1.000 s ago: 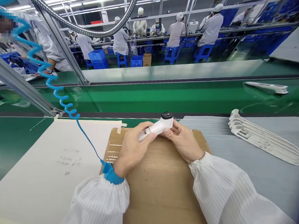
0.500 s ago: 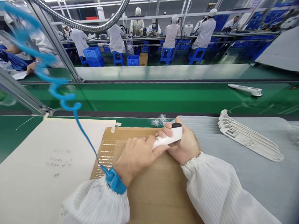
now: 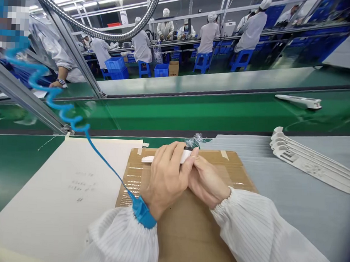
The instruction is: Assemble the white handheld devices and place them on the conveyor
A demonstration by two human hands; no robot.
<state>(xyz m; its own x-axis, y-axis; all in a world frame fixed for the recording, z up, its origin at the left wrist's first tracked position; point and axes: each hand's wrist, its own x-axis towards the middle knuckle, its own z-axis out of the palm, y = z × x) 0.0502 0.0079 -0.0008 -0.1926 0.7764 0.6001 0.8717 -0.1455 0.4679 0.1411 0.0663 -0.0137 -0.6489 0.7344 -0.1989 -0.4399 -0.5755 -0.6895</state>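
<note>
Over the cardboard sheet, both my hands close on a slim white plastic device with a black end. My left hand wraps across its middle from above, and the pale tapered tip sticks out to the left. At the dark end, my right hand grips with fingers and thumb, partly behind my left. Most of the device's body is hidden by my fingers. A blue wrist strap with a coiled cord sits on my left wrist.
Several stacked white plastic shells lie on the foam sheet at right. Another white device rests on the green conveyor. White paper with handwriting is at left. A metal post and flexible hose stand above.
My left hand has moved over the device's middle, and the device has turned flatter with its tip pointing left. Both hands have shifted slightly. The view has swung a little left.
</note>
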